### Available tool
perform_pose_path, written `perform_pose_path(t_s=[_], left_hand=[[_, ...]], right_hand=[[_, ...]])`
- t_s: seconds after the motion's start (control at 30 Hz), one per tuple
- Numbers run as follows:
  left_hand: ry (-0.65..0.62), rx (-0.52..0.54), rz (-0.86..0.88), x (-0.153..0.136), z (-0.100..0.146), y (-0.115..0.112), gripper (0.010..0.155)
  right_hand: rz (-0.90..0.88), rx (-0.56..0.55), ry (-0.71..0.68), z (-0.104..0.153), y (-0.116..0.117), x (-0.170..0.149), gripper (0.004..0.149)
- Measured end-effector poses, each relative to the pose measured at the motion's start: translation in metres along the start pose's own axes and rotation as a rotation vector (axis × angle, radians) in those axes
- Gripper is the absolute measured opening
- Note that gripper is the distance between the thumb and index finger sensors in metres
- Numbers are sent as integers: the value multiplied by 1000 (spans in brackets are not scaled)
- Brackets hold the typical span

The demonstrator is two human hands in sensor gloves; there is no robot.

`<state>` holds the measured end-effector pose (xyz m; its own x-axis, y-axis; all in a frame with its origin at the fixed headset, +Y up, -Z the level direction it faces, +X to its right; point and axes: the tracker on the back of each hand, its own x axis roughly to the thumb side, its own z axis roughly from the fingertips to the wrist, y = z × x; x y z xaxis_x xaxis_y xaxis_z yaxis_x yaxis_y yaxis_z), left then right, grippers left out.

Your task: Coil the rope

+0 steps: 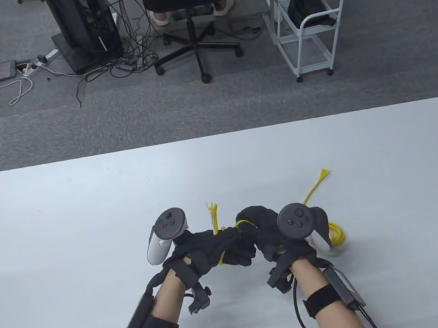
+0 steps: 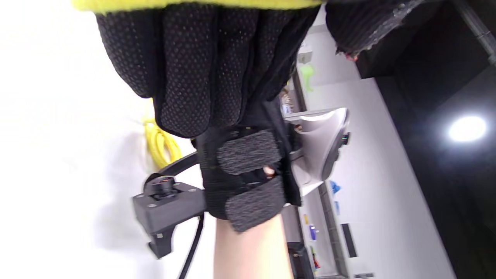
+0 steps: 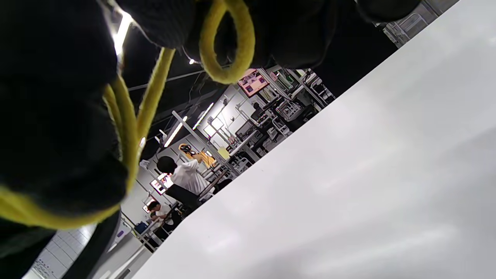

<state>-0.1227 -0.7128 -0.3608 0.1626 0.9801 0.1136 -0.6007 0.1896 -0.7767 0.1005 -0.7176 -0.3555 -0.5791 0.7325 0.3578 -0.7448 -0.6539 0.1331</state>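
Note:
A thin yellow rope (image 1: 336,234) is wound in turns around my left hand (image 1: 221,248), with one frayed end (image 1: 212,208) sticking up behind it. My right hand (image 1: 262,228) meets the left hand's fingertips and pinches a strand of the rope (image 3: 228,46) there. More rope lies in a small bundle on the white table (image 1: 85,221) right of my right hand, and its other frayed end (image 1: 324,174) lies farther back. In the left wrist view the bundle (image 2: 162,143) shows beyond my right wrist. The right wrist view shows loops (image 3: 128,116) around the dark glove.
The table's far edge (image 1: 214,135) runs across the middle of the table view. Beyond it, on the floor, are an office chair (image 1: 189,16), a white cart (image 1: 307,25) and cables.

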Motion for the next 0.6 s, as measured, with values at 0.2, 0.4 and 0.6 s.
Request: perform_pose_path(t_s=[0.2,0.4,0.6], left_hand=[[60,24,-30,-4,3,6,56],[119,55,-81,-8,6,10,62],[93,110,-38,-9,10,12,71]], right_hand=[[-91,-40,-52,1,0,4,40],[-129,-62,-116,1,10,16,40],[-216,-91,-129,1,18,23,42]])
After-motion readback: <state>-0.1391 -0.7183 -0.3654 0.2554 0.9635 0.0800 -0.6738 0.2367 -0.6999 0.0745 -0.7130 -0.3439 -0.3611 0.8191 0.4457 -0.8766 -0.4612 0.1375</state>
